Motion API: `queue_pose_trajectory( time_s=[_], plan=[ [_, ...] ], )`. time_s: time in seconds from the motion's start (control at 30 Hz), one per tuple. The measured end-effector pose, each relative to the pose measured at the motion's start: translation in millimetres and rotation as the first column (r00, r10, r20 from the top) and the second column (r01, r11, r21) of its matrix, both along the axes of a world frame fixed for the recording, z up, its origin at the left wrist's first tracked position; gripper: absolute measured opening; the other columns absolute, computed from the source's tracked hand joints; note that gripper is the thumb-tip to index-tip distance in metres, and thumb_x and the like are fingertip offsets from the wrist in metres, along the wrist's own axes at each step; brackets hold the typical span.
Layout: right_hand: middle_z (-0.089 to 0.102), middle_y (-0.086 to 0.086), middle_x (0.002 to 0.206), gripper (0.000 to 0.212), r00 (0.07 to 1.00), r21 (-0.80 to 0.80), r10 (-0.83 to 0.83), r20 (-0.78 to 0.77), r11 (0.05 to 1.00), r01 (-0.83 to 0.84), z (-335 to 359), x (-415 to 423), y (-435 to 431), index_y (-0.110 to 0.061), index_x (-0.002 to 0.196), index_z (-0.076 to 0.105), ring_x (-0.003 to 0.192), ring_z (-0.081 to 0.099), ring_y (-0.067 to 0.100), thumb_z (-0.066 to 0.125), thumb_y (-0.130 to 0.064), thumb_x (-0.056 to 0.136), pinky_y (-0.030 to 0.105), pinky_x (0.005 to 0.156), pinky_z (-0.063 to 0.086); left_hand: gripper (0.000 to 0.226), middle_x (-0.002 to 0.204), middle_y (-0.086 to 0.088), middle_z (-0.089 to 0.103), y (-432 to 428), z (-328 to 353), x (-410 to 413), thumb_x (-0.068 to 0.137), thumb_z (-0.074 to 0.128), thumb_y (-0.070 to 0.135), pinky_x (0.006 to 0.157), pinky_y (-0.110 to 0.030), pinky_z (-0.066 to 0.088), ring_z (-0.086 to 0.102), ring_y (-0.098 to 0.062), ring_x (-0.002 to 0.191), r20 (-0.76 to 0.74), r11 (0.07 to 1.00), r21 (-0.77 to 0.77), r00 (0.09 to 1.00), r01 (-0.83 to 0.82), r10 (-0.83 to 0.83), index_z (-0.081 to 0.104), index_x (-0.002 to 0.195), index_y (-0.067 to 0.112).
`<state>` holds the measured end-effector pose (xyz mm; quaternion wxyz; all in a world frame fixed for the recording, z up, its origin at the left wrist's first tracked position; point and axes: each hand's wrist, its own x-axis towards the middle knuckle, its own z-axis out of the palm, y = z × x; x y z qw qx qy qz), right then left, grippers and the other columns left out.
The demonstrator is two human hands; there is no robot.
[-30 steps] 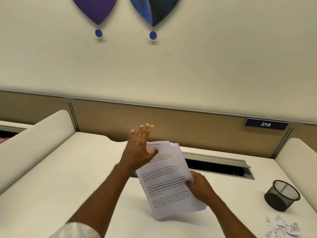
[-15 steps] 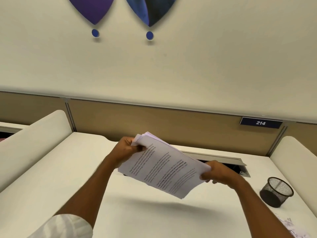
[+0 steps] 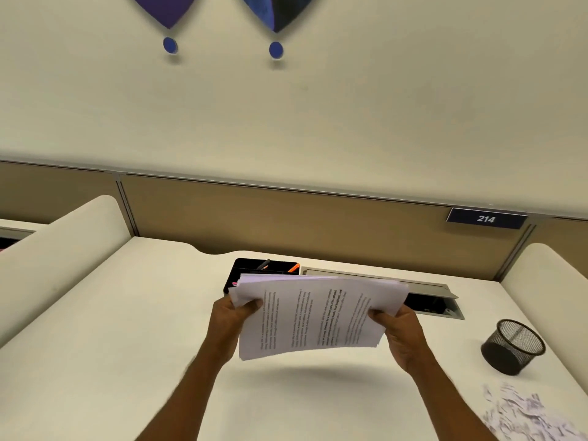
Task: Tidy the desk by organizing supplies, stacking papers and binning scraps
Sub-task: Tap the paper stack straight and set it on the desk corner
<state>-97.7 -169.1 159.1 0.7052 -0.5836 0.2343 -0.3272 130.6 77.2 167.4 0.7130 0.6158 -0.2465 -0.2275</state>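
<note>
A stack of printed white papers (image 3: 318, 316) hangs level above the middle of the white desk (image 3: 111, 329), its text turned sideways. My left hand (image 3: 230, 316) grips the stack's left edge and my right hand (image 3: 399, 329) grips its right edge. Behind the stack stands a black organizer tray (image 3: 251, 268) holding pens and an orange marker; the papers hide its front part. A pile of torn paper scraps (image 3: 528, 415) lies at the desk's near right corner. A black mesh cup (image 3: 512, 345) stands upright just beyond the scraps.
An open cable slot with a grey lid (image 3: 432, 297) runs along the back of the desk. Tan partition panels (image 3: 286, 224) close off the rear, with a "214" plate (image 3: 486, 219). Rounded white dividers (image 3: 54, 249) border both sides.
My left hand closed on the stack's left edge, and both hands turned the papers from a tilt to level, side to side. The organizer tray came into view behind them.
</note>
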Motion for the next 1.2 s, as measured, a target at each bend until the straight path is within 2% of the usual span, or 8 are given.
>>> queue_pose_trajectory(
  time_s=[0.13, 0.3, 0.47, 0.67, 0.9, 1.0, 1.1, 1.2],
  plan=[
    [0.076, 0.015, 0.09, 0.022, 0.995, 0.002, 0.0, -0.105, 1.0, 0.001, -26, -12, 8, -0.011, 0.092, 0.074, 0.082, 0.073, 0.031, 0.073, -0.011, 0.07, 0.032, 0.064, 0.059, 0.014, 0.086, -0.012, 0.076, 9, -37, -13, 0.074, 0.079, 0.019, 0.059, -0.029, 0.056, 0.073, -0.026, 0.075, -0.12, 0.998, 0.048, 0.991, -0.05, 0.055, 0.075, 0.087, 0.015],
    [0.074, 0.018, 0.099, 0.034, 0.972, -0.004, 0.01, -0.235, 1.0, -0.011, -66, -29, 26, -0.009, 0.105, 0.068, 0.092, 0.07, 0.037, 0.079, -0.018, 0.074, 0.045, 0.073, 0.059, 0.035, 0.086, -0.005, 0.077, 17, -77, -35, 0.067, 0.078, 0.031, 0.065, -0.034, 0.059, 0.074, -0.029, 0.081, -0.092, 0.973, 0.223, 0.993, -0.055, 0.077, 0.071, 0.096, 0.013],
    [0.076, 0.013, 0.096, 0.035, 0.98, 0.043, -0.047, -0.194, 0.997, 0.057, -54, -18, 21, -0.01, 0.103, 0.07, 0.089, 0.073, 0.028, 0.074, -0.015, 0.069, 0.036, 0.069, 0.058, 0.02, 0.087, -0.004, 0.078, 5, -75, -27, 0.08, 0.077, 0.006, 0.067, -0.03, 0.058, 0.073, -0.023, 0.083, -0.08, 0.974, 0.189, 0.987, -0.125, 0.143, 0.073, 0.095, 0.019],
    [0.074, 0.018, 0.097, 0.022, 0.946, 0.048, -0.05, -0.321, 0.996, 0.069, -67, -15, 28, -0.007, 0.099, 0.069, 0.093, 0.07, 0.037, 0.072, 0.001, 0.079, 0.051, 0.081, 0.058, 0.025, 0.091, -0.001, 0.073, 0, -88, -38, 0.082, 0.075, 0.007, 0.069, -0.026, 0.055, 0.069, -0.023, 0.088, -0.062, 0.948, 0.277, 0.982, -0.155, 0.179, 0.066, 0.099, 0.022],
    [0.076, 0.006, 0.087, 0.006, 0.894, -0.206, -0.123, -0.432, 0.978, 0.035, -28, -10, 13, -0.017, 0.092, 0.071, 0.08, 0.074, 0.023, 0.07, -0.018, 0.086, 0.05, 0.076, 0.06, 0.027, 0.096, 0.003, 0.073, -2, -64, -25, 0.08, 0.077, 0.02, 0.066, -0.026, 0.06, 0.071, -0.026, 0.094, 0.008, 0.944, 0.326, 0.998, -0.058, 0.059, 0.063, 0.102, 0.026],
    [0.075, 0.002, 0.086, 0.01, 0.864, -0.346, -0.095, -0.494, 0.933, -0.095, 4, -8, 0, -0.023, 0.091, 0.072, 0.079, 0.073, 0.018, 0.066, -0.015, 0.088, 0.041, 0.071, 0.06, 0.06, 0.117, 0.001, 0.066, -5, -38, -11, 0.076, 0.081, 0.031, 0.08, -0.029, 0.055, 0.064, -0.024, 0.11, 0.224, 0.908, 0.375, 0.969, -0.187, 0.107, 0.054, 0.128, 0.018],
    [0.074, -0.001, 0.087, 0.014, 0.819, -0.462, -0.108, -0.564, 0.863, -0.204, 39, -3, -12, -0.023, 0.087, 0.073, 0.082, 0.068, 0.013, 0.065, -0.012, 0.085, 0.033, 0.068, 0.053, 0.097, 0.143, -0.003, 0.044, -15, -4, -7, 0.071, 0.084, 0.03, 0.1, -0.035, 0.042, 0.044, -0.02, 0.129, 0.552, 0.856, 0.294, 0.807, -0.425, 0.211, 0.027, 0.149, 0.019],
    [0.074, -0.001, 0.086, 0.012, 0.75, -0.555, -0.137, -0.647, 0.76, -0.339, 75, 7, -19, -0.019, 0.084, 0.072, 0.081, 0.067, 0.014, 0.062, -0.013, 0.082, 0.034, 0.07, 0.053, 0.102, 0.153, 0.003, 0.034, -38, 30, -14, 0.069, 0.083, 0.039, 0.113, -0.035, 0.031, 0.031, -0.014, 0.14, 0.814, 0.898, 0.291, 0.579, -0.329, -0.051, 0.025, 0.151, 0.022]
  ],
)
